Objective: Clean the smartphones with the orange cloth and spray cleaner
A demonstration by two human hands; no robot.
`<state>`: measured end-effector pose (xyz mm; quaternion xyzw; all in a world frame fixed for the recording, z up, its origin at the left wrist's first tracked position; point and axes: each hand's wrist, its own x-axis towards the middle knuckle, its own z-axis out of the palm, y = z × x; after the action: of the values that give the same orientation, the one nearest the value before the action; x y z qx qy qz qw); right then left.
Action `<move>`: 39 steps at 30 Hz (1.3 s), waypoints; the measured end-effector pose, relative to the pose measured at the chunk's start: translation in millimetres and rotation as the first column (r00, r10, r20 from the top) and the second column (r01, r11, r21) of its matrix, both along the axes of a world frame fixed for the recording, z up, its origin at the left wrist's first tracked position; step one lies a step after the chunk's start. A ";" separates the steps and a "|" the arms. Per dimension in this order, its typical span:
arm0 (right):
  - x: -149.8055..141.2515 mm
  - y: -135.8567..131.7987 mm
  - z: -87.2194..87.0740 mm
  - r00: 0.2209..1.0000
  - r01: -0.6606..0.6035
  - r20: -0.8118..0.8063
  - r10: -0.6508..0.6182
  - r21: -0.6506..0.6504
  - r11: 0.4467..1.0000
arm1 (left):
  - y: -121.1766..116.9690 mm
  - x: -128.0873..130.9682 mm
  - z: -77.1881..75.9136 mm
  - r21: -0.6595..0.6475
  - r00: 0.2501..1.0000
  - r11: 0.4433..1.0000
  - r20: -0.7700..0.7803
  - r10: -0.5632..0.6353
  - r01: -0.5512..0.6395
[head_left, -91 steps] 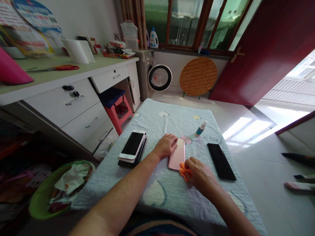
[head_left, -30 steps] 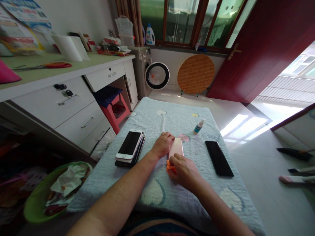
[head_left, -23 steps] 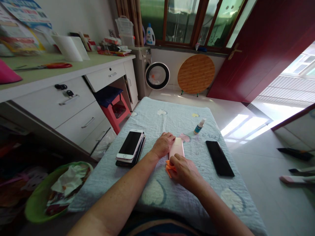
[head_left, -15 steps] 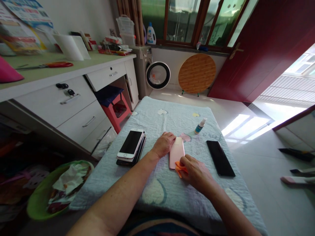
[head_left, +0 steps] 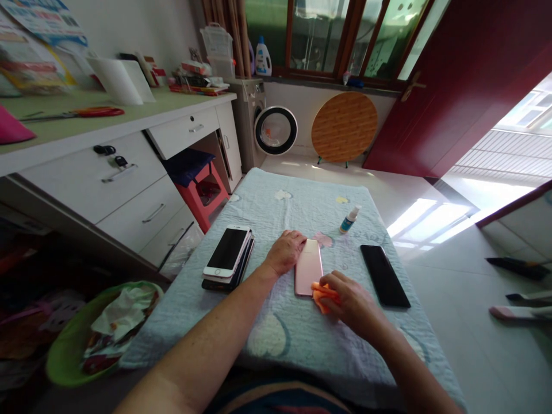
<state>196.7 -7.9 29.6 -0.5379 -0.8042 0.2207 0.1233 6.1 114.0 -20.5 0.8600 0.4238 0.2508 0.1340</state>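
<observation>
Our right fingers are pinched on a bunched orange rag (head_left: pixel 321 296), the right hand (head_left: pixel 353 300) lying at the near right corner of the pink phone (head_left: pixel 308 267) with the rag against it. The fingers of our left hand (head_left: pixel 284 253) lie close together, bent over the phone's far left edge; the thumb is hidden, so we cannot tell whether they clamp it or only rest there. The pink phone itself lies flat, back up, on the quilt (head_left: pixel 302 192). We judge it light, thin and stiff, with a smooth, glossy back that would slip under damp fingertips, and glass on its hidden face that could crack in a fall. The long side edges look like the best place to take hold, thumb on one and fingers on the other, around the middle, where the weight should balance; a squeeze at one corner would let it swivel. The quilt looks soft and wrinkled, so it should cushion the phone yet creep a little under a hard push. The rag is limp and gives way wherever we pinch it. To the right of the pink phone lies a black phone (head_left: pixel 385 276), beyond it to the right stands a small bottle (head_left: pixel 348 221), and to its left a white phone (head_left: pixel 226 251) tops a stack.
</observation>
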 end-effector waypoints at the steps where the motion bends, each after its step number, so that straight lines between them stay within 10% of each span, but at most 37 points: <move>1: -3.1 0.0 -2.7 1.000 -0.002 0.029 0.002 0.000 1.000 | -0.5 -0.1 0.9 -0.001 1.000 1.000 0.000 0.002 -0.002; 17: -59.3 10.1 -2.8 0.979 -0.089 0.190 0.069 0.097 0.991 | -1.2 0.9 -2.3 -0.001 0.999 1.000 0.019 0.027 -0.027; 30: -42.9 18.6 11.7 0.935 -0.035 -0.349 0.066 0.093 0.995 | 0.0 -2.7 -1.3 -0.058 0.994 0.998 0.108 0.002 0.005; 39: -41.3 14.5 -3.6 0.988 -0.147 0.060 0.144 0.038 0.988 | -3.3 -3.1 2.2 -0.101 0.983 0.994 0.179 0.046 -0.029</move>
<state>155.4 6.6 26.0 -0.4811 -0.8490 0.1965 0.0951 3.0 110.7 -18.3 0.8178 0.4377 0.3096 0.2092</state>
